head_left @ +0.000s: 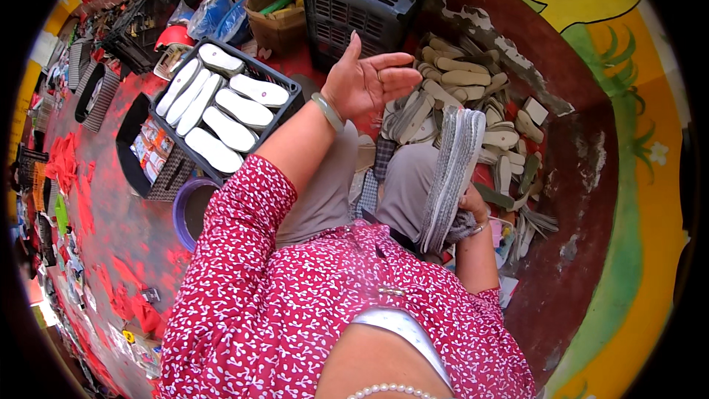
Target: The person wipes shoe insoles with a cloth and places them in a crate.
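1. Gripping, head view: right hand (pixel 475 205) is curling around the lower side of a tilted stack of soles (pixel 454 170), over the right leg; some fingers are hiding behind it.
2. Left hand (pixel 369 77) is hovering, palm up, fingers extending loosely, thumb standing apart.
3. Stack layers are pressing together, count unclear. Pile of loose soles (pixel 464 77) beyond is overlapping too much for counting.
4. One dark crate (pixel 295 92) is showing eight white soles (pixel 244 109) on top; one purple bucket (pixel 179 214) is standing beside it, sleeve partly covering it.
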The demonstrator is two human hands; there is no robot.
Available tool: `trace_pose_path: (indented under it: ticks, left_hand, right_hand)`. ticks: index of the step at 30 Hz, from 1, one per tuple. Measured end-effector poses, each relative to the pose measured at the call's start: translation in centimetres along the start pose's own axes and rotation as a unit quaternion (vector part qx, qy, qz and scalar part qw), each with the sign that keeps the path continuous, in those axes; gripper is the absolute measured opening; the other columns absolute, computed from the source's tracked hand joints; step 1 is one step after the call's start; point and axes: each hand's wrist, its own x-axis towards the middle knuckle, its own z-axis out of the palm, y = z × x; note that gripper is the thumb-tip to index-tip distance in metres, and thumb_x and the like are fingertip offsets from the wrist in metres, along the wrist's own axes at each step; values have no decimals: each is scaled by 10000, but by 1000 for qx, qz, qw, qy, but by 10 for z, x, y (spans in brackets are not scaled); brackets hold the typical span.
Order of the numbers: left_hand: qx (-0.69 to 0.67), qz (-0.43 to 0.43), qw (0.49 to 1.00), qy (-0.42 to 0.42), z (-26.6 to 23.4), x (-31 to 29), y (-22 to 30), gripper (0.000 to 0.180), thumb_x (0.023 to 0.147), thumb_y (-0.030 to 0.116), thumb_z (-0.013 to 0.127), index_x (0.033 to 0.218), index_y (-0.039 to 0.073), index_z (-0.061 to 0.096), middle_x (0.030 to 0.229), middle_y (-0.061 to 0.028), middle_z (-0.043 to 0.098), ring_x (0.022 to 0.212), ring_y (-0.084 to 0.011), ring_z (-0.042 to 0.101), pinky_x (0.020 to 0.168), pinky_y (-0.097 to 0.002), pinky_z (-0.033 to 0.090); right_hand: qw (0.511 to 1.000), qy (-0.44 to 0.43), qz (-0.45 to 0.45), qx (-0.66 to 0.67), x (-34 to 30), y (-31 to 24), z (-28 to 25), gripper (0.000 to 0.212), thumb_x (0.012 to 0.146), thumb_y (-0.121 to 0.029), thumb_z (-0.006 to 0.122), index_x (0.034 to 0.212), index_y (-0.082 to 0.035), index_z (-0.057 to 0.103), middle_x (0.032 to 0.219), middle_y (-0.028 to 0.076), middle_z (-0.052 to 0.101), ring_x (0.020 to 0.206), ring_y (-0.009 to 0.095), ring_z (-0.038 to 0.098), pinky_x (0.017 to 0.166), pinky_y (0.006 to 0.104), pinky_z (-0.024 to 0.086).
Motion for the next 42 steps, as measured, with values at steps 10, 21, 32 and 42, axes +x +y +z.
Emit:
trace_pose_path:
  ticks: [10, 21, 32, 42]
  left_hand:
    - [297, 15, 939, 173, 30, -28, -4, 473, 956, 453, 399, 1144, 52, 566, 1095, -118, 629, 1079, -260, 575, 944, -397, 424]
    - [541, -142, 795, 236, 37, -140, -18, 341, 895, 206, 604, 1163, -2, 567, 1081, -52, 604, 1009, -118, 537, 885, -239, 411]
    - [923, -111, 366, -37, 78, -120, -52, 781, 648, 324, 776, 1302, 52, 447, 1377, -188, 394, 1307, -339, 326, 1082, -455, 251]
    - [870, -234, 427, -78, 58, -85, -75, 587, 670, 126, 688, 1202, -26, 491, 1141, -210, 565, 1071, -356, 533, 937, -395, 414]
  right_hand:
    - [957, -55, 117, -258, 26, -57, -10, 512, 711, -186, 732, 1138, 51, 577, 1027, 77, 645, 874, 140, 604, 780, 273, 481]
    - [716, -265, 317, -563, 128, -30, 66, 464, 757, -343, 742, 1039, 15, 654, 853, 48, 681, 814, 106, 603, 738, 259, 461]
    - [854, -38, 163, -493, 66, -106, 57, 328, 823, -193, 634, 1033, 59, 624, 806, 79, 642, 710, 115, 613, 682, 237, 463]
    - [963, 117, 33, -241, -12, -108, 4, 323, 910, -278, 566, 1033, 21, 581, 615, 10, 554, 534, 76, 548, 482, 195, 438]
